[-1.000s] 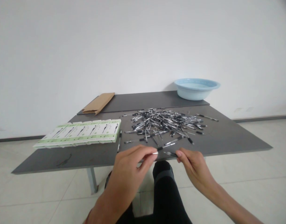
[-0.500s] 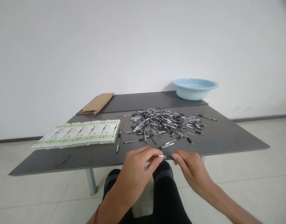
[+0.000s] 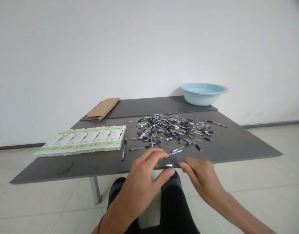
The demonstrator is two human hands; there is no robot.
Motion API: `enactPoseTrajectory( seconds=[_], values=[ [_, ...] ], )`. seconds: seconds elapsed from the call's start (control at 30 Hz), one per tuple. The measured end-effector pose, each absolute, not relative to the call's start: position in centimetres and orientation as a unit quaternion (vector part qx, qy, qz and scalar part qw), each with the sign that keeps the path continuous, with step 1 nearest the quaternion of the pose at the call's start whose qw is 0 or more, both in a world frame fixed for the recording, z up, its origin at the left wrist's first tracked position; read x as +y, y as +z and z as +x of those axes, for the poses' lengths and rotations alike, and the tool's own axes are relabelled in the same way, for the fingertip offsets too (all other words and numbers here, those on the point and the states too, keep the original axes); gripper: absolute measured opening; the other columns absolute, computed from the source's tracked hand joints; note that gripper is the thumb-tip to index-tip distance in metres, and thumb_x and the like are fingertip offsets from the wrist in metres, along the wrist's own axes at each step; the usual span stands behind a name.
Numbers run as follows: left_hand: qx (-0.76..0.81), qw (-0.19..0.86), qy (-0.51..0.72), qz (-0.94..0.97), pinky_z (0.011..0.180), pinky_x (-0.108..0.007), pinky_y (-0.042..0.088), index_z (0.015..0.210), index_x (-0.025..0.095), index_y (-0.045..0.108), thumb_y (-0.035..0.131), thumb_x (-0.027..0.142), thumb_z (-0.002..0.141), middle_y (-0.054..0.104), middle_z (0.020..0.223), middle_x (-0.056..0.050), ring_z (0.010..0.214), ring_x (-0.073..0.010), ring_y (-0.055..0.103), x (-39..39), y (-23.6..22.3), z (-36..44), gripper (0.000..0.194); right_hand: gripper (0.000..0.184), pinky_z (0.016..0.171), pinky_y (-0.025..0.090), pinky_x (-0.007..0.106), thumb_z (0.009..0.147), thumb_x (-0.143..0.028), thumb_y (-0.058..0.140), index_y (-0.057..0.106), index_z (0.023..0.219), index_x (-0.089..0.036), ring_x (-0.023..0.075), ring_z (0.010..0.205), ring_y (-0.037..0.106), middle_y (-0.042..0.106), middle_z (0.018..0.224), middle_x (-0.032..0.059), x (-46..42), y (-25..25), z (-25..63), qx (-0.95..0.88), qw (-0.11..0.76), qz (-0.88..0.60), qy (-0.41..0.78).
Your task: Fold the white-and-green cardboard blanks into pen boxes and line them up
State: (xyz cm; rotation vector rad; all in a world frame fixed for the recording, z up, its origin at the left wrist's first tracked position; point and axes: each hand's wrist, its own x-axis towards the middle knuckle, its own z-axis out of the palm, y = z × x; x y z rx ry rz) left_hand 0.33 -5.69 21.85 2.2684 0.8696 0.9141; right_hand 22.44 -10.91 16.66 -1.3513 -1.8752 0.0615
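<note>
One dark grey desk (image 3: 95,164) carries a row of white-and-green cartons (image 3: 84,139) at left, a loose heap of pens (image 3: 173,126) in the middle, a pale blue basin (image 3: 200,99) at far right, and a brown paper bag (image 3: 102,109) at far left; what cartons, basin and bag hold cannot be told. Nearest the viewer, the left hand (image 3: 145,174), pinching a silver tip (image 3: 169,165) a second ago, is now spread and released; the right hand (image 3: 200,174) grasps a pen (image 3: 176,166), that tip now on its left-pointing end.
</note>
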Motion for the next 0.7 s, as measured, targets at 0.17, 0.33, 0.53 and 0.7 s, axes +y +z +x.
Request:
enactPoseTrajectory(
  seconds=[0.17,0.33,0.53,0.7],
  values=[
    [0.312,0.238,0.339,0.855,0.102,-0.038,0.054,0.092,0.024,0.072,0.063,0.025,0.100,0.069,0.124,-0.004,0.114,-0.0220,0.068,-5.63,21.81,0.48,0.012,0.042,0.053,0.027,0.027,0.111,-0.035,0.045,0.043,0.071,-0.023,0.0108,0.048,0.043,0.049,0.059,-0.0052,-11.00,16.87,22.22,-0.755,0.388,-0.529,0.001],
    [0.317,0.241,0.334,0.854,0.112,-0.043,0.050,0.126,0.029,0.066,0.079,0.021,0.087,0.060,0.142,-0.006,0.130,-0.0263,0.060,-5.77,22.10,0.38,0.043,0.043,0.052,0.027,0.028,0.112,-0.036,0.044,0.043,0.071,-0.023,0.0111,0.048,0.045,0.049,0.059,-0.0048,-11.09,17.06,22.31,-0.758,0.381,-0.529,-0.013],
    [0.323,0.241,0.329,0.854,0.108,-0.043,0.052,0.095,0.025,0.072,0.061,0.025,0.101,0.064,0.133,-0.006,0.122,-0.0245,0.065,-5.91,22.02,0.23,0.013,0.042,0.053,0.027,0.028,0.112,-0.036,0.045,0.045,0.072,-0.023,0.0115,0.049,0.047,0.051,0.060,-0.0045,-11.08,17.03,22.27,-0.763,0.375,-0.526,-0.017],
    [0.333,0.246,0.321,0.852,0.114,-0.045,0.048,0.126,0.030,0.065,0.082,0.023,0.085,0.054,0.148,-0.007,0.136,-0.0282,0.055,-6.10,22.03,0.24,0.045,0.042,0.053,0.027,0.028,0.112,-0.035,0.045,0.045,0.071,-0.023,0.0114,0.048,0.046,0.051,0.059,-0.0047,-11.00,17.11,22.26,-0.765,0.373,-0.524,-0.030]
  ],
)
